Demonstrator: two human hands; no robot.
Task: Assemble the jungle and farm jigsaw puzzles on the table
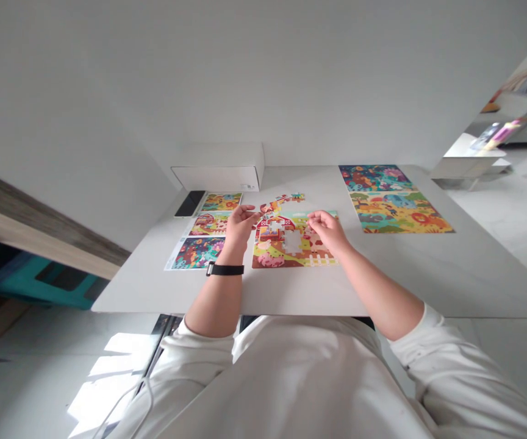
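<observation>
A colourful farm jigsaw puzzle (272, 253) with a red barn lies on the white table (428, 274) in front of me, with a gap in its middle. My left hand (240, 224), a black watch on its wrist, rests at the puzzle's left edge with fingers curled, pinching a puzzle piece (263, 210). My right hand (328, 230) hovers over the puzzle's right part, fingers bent together; what they hold is too small to make out. A few loose pieces (291, 197) lie just beyond the puzzle.
A reference sheet (206, 231) with three pictures lies left of the puzzle. A black phone (190, 203) and a white box (220, 167) sit at the back left. Two finished puzzles (391, 198) lie at the right. A wall stands behind the table.
</observation>
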